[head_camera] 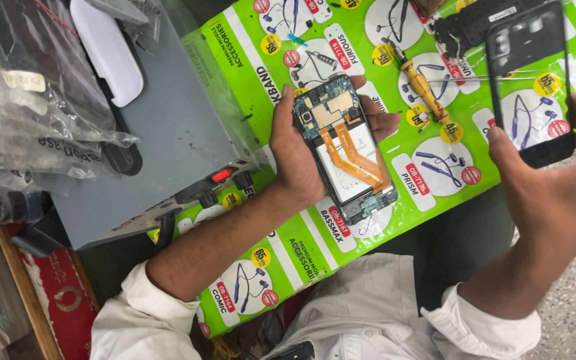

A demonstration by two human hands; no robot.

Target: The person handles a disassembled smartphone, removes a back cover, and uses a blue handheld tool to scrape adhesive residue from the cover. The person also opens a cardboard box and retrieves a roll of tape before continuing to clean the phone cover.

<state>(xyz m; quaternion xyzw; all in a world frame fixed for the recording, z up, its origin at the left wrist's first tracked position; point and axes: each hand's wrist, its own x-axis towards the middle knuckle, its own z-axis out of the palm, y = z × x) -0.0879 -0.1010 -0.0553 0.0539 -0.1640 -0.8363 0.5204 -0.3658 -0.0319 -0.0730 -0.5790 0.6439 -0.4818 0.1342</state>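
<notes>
My left hand [295,157] grips an opened smartphone [345,150] from the side, back cover off. Its circuit board, white battery and orange ribbon cables face up. My right hand [545,190] holds up a black phone frame [531,83] with a see-through middle, at the right edge of the view. Both hands hover above a bright green printed mat [428,193]. White sleeves cover both forearms.
A yellow-handled screwdriver [425,90] and thin tweezers lie on the mat at the upper right, next to a black part [465,27]. A grey metal machine [168,140] with knobs and a red switch stands left. Plastic bags [28,107] pile at the far left.
</notes>
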